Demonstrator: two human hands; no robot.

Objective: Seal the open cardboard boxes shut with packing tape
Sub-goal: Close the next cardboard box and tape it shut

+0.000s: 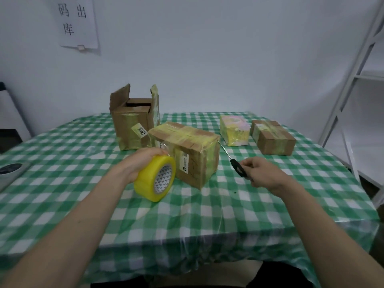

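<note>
My left hand (143, 161) grips a yellow roll of packing tape (155, 179), held just above the tablecloth beside a closed cardboard box (187, 150) striped with yellow tape. My right hand (264, 173) holds black-handled scissors (234, 161), whose thin blades point up toward that box's right corner. Behind the taped box, a taller cardboard box (133, 123) stands with its top flaps open. Two smaller sealed parcels lie at the back right: a yellow-and-pink package (234, 129) and a brown taped box (272, 137).
The table wears a green-and-white checked cloth (207, 215) under clear plastic. A grey device (12, 169) sits at the left edge. A white metal shelf frame (357, 84) stands to the right. On the white wall hangs a paper sign (76, 21).
</note>
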